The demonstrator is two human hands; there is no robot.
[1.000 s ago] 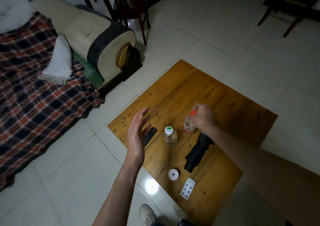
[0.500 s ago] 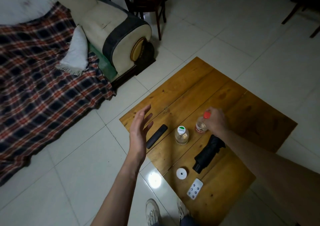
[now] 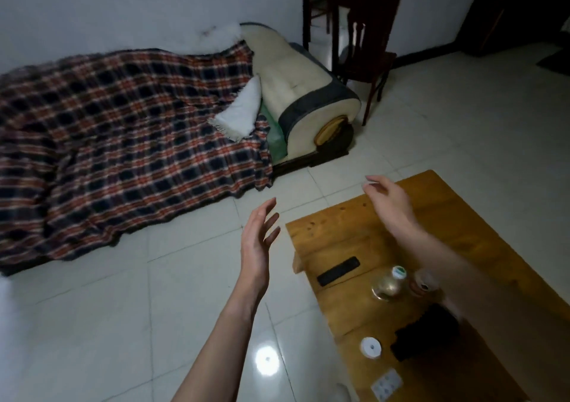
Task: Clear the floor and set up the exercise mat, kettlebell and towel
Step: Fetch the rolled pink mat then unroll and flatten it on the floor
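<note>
Both hands raised, fingers spread, holding nothing.

Left hand [image 3: 257, 241] upright over glossy pale floor tiles [image 3: 123, 324], grip apart; right hand [image 3: 390, 199] above the low wooden bench [image 3: 481, 225], grip loosely apart. On the plank top: flat black remote [image 3: 338, 271], two clear plastic bottles [image 3: 389, 284], white round disc [image 3: 371, 347], black bundle [image 3: 425, 330]. Beyond, woolly plaid blanket [image 3: 123, 130] over a cream sofa [image 3: 296, 84], white fringed towel [image 3: 239, 114] lying on it.

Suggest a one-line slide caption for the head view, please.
Both hands, left and right, raised open and empty above the low wooden table, beside a plaid-covered sofa.
</note>
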